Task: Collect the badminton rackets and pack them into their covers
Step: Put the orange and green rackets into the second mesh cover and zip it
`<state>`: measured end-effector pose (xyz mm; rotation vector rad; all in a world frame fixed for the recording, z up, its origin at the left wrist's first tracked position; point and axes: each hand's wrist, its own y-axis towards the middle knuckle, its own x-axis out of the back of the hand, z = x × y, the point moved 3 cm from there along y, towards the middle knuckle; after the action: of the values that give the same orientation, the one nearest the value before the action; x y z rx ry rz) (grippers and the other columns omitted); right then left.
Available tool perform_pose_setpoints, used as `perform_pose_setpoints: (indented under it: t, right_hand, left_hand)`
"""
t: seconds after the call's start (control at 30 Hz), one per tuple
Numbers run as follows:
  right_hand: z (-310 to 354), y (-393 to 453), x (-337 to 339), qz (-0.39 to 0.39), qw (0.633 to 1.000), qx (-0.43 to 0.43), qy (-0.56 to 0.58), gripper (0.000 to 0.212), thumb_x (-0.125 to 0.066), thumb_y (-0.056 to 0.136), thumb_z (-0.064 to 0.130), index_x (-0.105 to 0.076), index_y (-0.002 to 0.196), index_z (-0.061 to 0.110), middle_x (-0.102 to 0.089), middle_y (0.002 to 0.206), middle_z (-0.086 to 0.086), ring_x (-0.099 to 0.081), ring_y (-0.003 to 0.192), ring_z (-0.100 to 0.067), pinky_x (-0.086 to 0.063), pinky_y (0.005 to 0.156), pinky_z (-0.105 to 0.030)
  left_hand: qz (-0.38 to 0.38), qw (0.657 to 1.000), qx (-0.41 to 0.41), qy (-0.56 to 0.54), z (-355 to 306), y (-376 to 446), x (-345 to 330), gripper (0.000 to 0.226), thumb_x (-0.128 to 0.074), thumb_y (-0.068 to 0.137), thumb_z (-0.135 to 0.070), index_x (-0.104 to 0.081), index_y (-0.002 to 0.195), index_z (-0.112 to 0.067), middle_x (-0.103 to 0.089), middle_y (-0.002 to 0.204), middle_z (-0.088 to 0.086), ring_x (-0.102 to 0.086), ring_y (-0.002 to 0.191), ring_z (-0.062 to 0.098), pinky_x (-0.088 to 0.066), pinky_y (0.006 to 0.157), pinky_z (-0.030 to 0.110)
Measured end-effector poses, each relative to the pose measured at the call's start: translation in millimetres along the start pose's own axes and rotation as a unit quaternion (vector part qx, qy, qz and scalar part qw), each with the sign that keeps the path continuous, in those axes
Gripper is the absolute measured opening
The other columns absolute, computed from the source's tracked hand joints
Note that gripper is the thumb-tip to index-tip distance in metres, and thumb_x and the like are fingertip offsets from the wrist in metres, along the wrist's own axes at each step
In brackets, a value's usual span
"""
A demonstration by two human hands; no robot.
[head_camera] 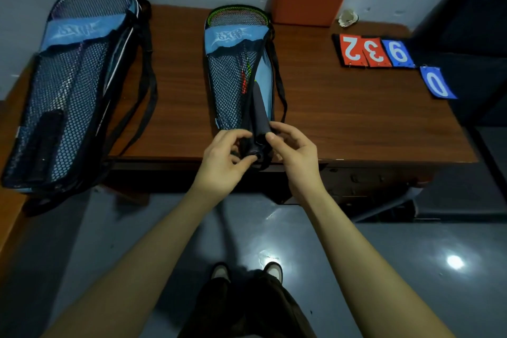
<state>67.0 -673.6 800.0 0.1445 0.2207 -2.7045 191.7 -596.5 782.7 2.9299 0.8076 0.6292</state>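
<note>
At the near edge of the tabletop [343, 123] our two hands meet on the narrow end of the middle cover [236, 77]. Our left hand [223, 156] has its fingers [241, 136] pinched on the dark edge of the cover's mouth, and our right hand [290, 151] has its fingers [271, 136] pinched on the opposite edge, with the grey handles [259, 118] poking out between them. We judge this to be the closing step for this cover: the rackets are already inside, and what is left is to draw the mouth together over the handles. That calls for holding both edges taut and finding the zip pull or fastener, which we cannot make out here.

The cover is blue with black mesh on its front, lying flat with its wide end away from us; red and green shafts show through the mesh, and a green-rimmed racket head [237, 15] sticks out past the far end. A black strap trails along its right side.

Further left, a second cover [71, 85] lies over the tabletop's corner, already filled, its racket head also showing at the far end.
</note>
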Motion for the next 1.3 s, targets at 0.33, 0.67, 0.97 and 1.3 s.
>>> perform_pose_setpoints:
  t: [0.33,0.67,0.97,1.3]
  right_hand:
    - [-9,4,-5,-0.012,0.996,-0.028,-0.080,0.022,-0.071,0.074,-0.003,-0.069,0.094,0.005,-0.056,0.074,-0.005,-0.052,0.062,0.000,-0.046,0.063,-0.015]
    - [-45,0,20,-0.058,0.990,-0.052,-0.117,0.032,-0.061,0.083,-0.004,-0.063,0.109,0.014,-0.047,0.074,0.002,-0.047,0.071,-0.010,-0.045,0.073,-0.024]
    - [-68,7,67,-0.141,0.945,-0.066,-0.289,0.023,-0.054,0.092,0.013,-0.061,0.114,0.012,-0.061,0.103,-0.001,-0.060,0.098,-0.018,-0.047,0.085,-0.025]
    - [-54,151,52,-0.081,0.843,0.024,-0.532,0.031,-0.047,0.095,0.029,-0.054,0.123,0.018,-0.050,0.119,-0.005,-0.051,0.107,-0.028,-0.034,0.088,-0.041]
  left_hand:
    - [-0.071,0.996,-0.006,0.054,3,-10,-4,0.037,-0.062,0.075,0.005,-0.056,0.106,-0.014,-0.046,0.083,-0.007,-0.046,0.063,0.005,-0.040,0.060,0.008]
    - [0.100,0.993,0.062,0.013,30,-4,-23,0.047,-0.061,0.084,-0.010,-0.045,0.128,-0.016,-0.054,0.121,0.001,-0.050,0.112,0.012,-0.039,0.096,0.022]
    - [0.239,0.940,-0.031,0.240,40,34,-60,0.043,-0.044,0.095,-0.027,-0.039,0.137,-0.021,-0.035,0.145,0.000,-0.026,0.132,0.020,-0.020,0.107,0.036]
    - [0.215,0.908,-0.068,0.354,49,165,-77,0.043,-0.042,0.096,-0.029,-0.039,0.136,-0.014,-0.042,0.136,0.005,-0.035,0.125,0.025,-0.030,0.105,0.039]
